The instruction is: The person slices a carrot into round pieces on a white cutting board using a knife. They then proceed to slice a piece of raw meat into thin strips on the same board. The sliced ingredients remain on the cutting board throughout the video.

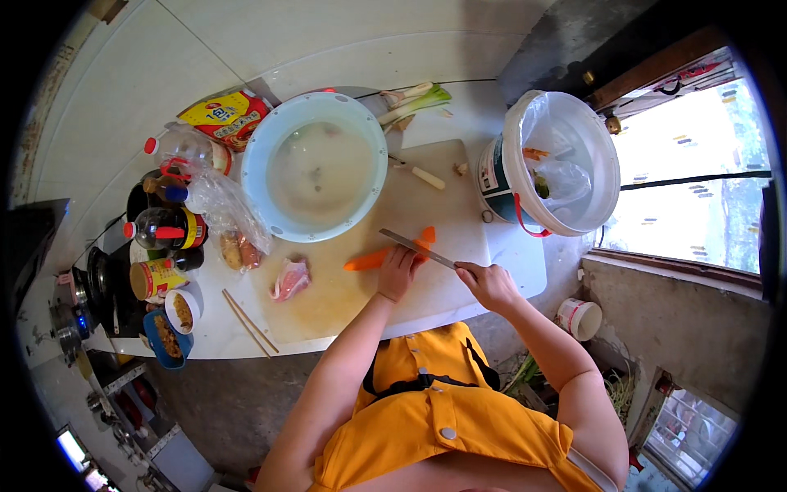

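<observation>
On the cutting board [344,320] lies an orange carrot [363,262], with my left hand [397,275] closed on it. My right hand [484,283] grips a flat-bladed knife [414,246], its blade lying diagonally across the carrot near the right end. A piece of pale pink raw meat [290,281] rests on the board to the left. A second utensil with a pale handle [428,177] lies behind the carrot, beside the large light-blue basin [253,175] of cloudy water.
Bottles [156,230], bags [229,213], small bowls [179,322] and chopsticks [246,320] crowd the left side. A white bucket with a bag inside [595,148] stands at the back right, leeks [418,102] at the back. A bright window [689,221] is on the right.
</observation>
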